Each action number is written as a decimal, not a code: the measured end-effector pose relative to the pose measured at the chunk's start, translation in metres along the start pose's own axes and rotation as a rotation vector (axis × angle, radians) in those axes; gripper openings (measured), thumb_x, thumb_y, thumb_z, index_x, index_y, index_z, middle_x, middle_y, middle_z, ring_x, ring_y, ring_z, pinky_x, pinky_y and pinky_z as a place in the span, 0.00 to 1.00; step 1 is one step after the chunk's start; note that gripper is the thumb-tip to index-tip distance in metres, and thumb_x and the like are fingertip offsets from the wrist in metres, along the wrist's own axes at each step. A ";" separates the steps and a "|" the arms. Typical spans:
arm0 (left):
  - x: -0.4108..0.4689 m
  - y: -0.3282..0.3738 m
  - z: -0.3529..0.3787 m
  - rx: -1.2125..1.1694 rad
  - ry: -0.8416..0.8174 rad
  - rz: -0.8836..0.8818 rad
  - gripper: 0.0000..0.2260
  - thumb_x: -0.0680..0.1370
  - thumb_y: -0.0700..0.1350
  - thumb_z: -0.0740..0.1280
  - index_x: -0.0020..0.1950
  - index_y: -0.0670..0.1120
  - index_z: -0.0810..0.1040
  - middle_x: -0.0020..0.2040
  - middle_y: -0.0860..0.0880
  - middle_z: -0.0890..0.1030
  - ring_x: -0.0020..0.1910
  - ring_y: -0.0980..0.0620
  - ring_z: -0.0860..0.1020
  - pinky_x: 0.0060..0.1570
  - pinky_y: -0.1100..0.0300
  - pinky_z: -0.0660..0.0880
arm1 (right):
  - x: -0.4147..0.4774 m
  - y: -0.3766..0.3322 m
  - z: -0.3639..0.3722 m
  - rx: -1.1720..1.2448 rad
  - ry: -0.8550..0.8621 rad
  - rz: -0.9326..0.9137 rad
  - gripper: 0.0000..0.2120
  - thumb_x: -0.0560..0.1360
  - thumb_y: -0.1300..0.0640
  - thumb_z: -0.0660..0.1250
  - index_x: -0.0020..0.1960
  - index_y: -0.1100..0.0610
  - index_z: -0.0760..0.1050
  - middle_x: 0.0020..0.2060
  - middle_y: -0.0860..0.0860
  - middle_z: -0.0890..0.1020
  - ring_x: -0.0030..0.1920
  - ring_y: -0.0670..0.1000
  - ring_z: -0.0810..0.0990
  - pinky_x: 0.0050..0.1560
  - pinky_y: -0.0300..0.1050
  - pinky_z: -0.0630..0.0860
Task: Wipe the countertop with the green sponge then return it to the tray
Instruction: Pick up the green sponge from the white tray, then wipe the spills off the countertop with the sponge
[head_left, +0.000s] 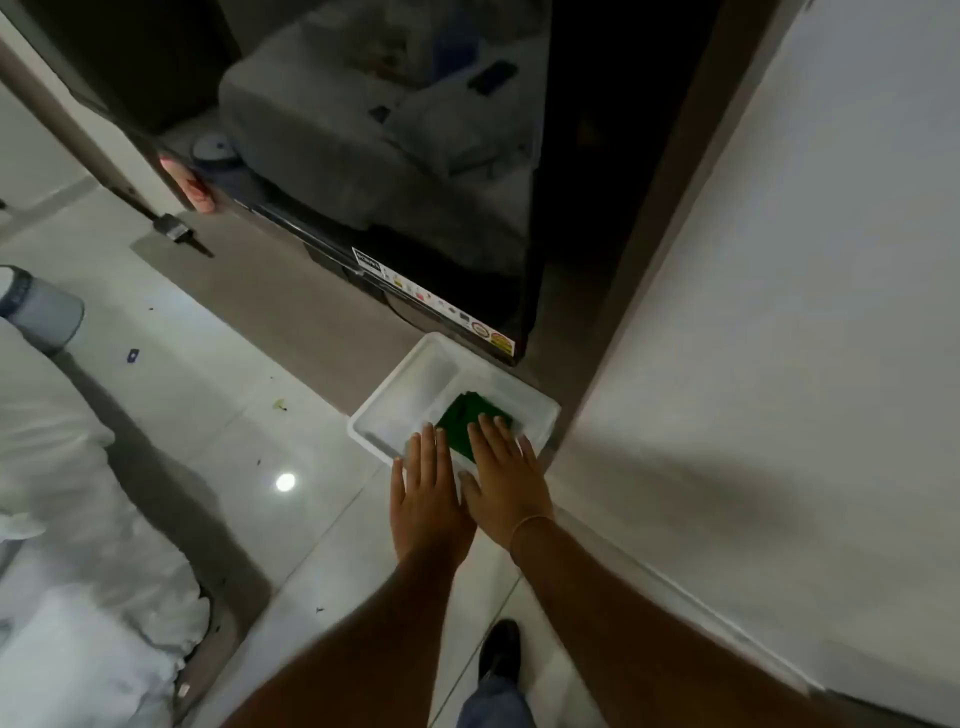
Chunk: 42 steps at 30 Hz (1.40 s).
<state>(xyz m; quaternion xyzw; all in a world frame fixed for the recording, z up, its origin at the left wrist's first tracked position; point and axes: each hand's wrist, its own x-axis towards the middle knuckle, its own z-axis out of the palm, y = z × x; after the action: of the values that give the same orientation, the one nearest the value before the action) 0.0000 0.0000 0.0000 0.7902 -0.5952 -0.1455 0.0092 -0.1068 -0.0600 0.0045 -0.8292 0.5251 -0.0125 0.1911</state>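
A white plastic tray sits on the tiled floor beside a dark appliance. Inside it, toward its right side, lies the green sponge. My left hand is stretched out flat over the tray's near rim, fingers apart, holding nothing. My right hand is also flat with fingers spread; its fingertips reach over the near edge of the sponge. Whether they touch it I cannot tell. Part of the sponge is hidden under both hands.
A dark glossy appliance with stickers stands behind the tray. A white surface fills the right side. White bedding and a grey container lie at the left. My shoe is on the tiles below.
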 end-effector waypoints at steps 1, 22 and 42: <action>0.003 -0.005 0.005 -0.004 0.001 -0.026 0.34 0.84 0.60 0.34 0.88 0.47 0.39 0.89 0.45 0.39 0.88 0.44 0.39 0.87 0.43 0.44 | 0.011 -0.001 0.009 0.007 -0.035 0.007 0.33 0.88 0.45 0.56 0.88 0.54 0.50 0.88 0.54 0.53 0.88 0.56 0.48 0.86 0.59 0.47; -0.019 -0.008 0.002 -0.055 0.129 -0.113 0.39 0.81 0.46 0.69 0.88 0.47 0.54 0.89 0.44 0.51 0.88 0.40 0.47 0.85 0.38 0.54 | 0.103 0.016 0.006 0.284 -0.026 0.258 0.18 0.86 0.53 0.64 0.73 0.61 0.75 0.68 0.59 0.82 0.70 0.60 0.81 0.69 0.55 0.78; -0.123 0.281 0.005 -0.123 -0.216 0.978 0.37 0.74 0.49 0.50 0.82 0.35 0.67 0.82 0.31 0.67 0.80 0.27 0.67 0.75 0.26 0.66 | -0.323 0.200 -0.078 2.119 0.646 0.953 0.30 0.73 0.45 0.82 0.70 0.55 0.82 0.60 0.52 0.89 0.64 0.53 0.87 0.71 0.56 0.80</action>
<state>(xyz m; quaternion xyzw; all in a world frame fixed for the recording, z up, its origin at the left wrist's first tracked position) -0.2953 0.0354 0.0751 0.3973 -0.8836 -0.2402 0.0611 -0.4413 0.1239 0.0687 0.0580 0.5311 -0.5723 0.6222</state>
